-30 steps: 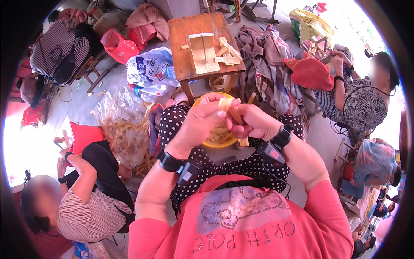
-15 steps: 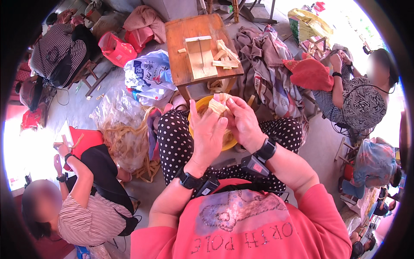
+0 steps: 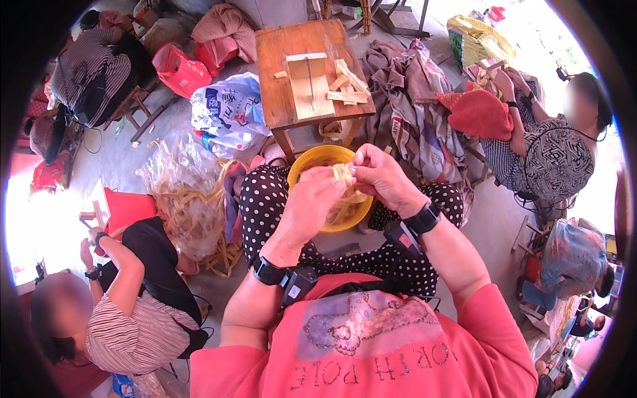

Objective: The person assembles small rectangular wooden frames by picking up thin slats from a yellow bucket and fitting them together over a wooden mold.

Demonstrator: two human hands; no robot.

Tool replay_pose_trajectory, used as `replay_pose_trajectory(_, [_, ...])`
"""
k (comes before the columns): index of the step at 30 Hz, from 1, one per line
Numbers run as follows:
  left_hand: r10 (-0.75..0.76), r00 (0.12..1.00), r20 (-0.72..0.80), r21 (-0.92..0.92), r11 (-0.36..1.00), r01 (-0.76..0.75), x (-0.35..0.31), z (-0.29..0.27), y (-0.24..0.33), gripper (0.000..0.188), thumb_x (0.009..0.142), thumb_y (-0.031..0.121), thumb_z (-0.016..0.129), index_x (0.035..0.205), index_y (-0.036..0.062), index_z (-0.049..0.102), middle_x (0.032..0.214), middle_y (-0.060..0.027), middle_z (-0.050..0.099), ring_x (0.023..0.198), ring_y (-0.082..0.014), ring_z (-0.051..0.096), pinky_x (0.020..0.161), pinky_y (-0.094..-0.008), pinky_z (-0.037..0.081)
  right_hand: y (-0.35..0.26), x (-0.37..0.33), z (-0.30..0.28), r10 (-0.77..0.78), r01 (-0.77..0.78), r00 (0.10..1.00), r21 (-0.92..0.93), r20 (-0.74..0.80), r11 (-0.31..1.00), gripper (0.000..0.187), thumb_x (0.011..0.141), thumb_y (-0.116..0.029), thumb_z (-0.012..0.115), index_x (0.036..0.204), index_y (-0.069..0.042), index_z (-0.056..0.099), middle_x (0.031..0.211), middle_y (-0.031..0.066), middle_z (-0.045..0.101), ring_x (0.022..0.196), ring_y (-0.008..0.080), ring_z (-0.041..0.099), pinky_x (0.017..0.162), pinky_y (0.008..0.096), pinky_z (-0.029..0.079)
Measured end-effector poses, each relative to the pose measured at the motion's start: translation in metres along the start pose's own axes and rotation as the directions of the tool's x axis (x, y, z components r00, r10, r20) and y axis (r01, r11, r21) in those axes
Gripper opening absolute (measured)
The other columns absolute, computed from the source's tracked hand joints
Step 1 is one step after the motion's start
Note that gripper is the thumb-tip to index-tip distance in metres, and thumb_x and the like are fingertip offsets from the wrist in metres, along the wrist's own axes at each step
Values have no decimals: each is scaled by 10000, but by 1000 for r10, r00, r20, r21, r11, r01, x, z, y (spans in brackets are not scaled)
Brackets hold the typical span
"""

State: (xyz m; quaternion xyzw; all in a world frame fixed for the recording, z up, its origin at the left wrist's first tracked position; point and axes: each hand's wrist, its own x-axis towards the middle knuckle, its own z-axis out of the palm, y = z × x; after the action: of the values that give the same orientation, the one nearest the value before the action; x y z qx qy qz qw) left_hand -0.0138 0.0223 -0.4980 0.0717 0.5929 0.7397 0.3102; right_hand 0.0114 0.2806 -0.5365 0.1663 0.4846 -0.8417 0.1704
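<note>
Between my two hands is a small pale yellow bundle of folded flat strip (image 3: 342,174). My left hand (image 3: 306,202), its fingers bent and pressed together, grips the bundle's left side. My right hand (image 3: 386,180) pinches its right side with thumb and fingertips. Both hands are over a yellow basin (image 3: 296,167) between my knees. In it lie more pale strips (image 3: 345,211), partly hidden by my hands. What the strip is made of I cannot make out.
Ahead stands a wooden stool (image 3: 275,50) bearing a wooden board with a rod (image 3: 306,93) and several folded pale strips (image 3: 350,85). Left lie loose strips with clear plastic (image 3: 186,199) and a white-blue bag (image 3: 229,109); right, crumpled cloth (image 3: 411,113). Co-workers (image 3: 142,331) (image 3: 557,159) sit either side.
My left hand's raised, extended fingers have folded in. The bundle has shifted slightly right and down, off the left fingers, to between both hands' fingertips. More of the basin shows.
</note>
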Motion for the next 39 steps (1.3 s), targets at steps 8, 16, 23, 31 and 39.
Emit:
replay_pose_trajectory(8, [407,877,257,811,403,-424,17,1,-12,195,1153,150,777,1208,11,902,1169,-140,819,1254,-373,711,1119,-512,570,-4,0,14,32,-50,998,-410,-52,911,340,1172,-313,937,1282,-75,721,1108,-2,749,896,66,677,724,284,549])
replay_pose_trajectory(16, [396,916,67,637,690,-344,29,1,-37,230,1143,-14,824,1341,0,939,1434,-103,875,1283,-305,760,1174,-450,602,0,19,0,137,-147,988,-152,-77,977,113,1172,-189,811,1244,-109,777,1045,-17,756,808,73,645,670,275,485])
replay_pose_trajectory(23, [55,987,-149,-471,874,-119,38,0,-47,309,1100,-150,879,1325,48,806,1280,-29,842,1205,-146,800,1097,-323,662,3,26,11,131,-125,989,84,-75,989,70,1200,-194,789,1153,-144,781,1043,-56,757,773,60,574,679,254,443])
replay_pose_trajectory(31, [151,948,-280,-343,907,-245,49,-62,-30,230,1090,-166,868,1197,31,818,1175,-82,906,1072,-161,867,1049,-319,714,-45,16,4,72,-39,996,-461,55,887,259,1256,-285,813,1266,-35,882,1015,-28,781,849,91,676,744,288,518])
replay_pose_trajectory(39, [77,986,147,336,934,-123,69,-71,53,380,1174,10,871,1545,-32,801,1377,-99,910,1260,-187,870,1170,-351,683,-65,23,38,-348,375,912,-787,218,490,160,1142,-111,920,1202,8,831,1069,143,847,947,257,843,887,400,667])
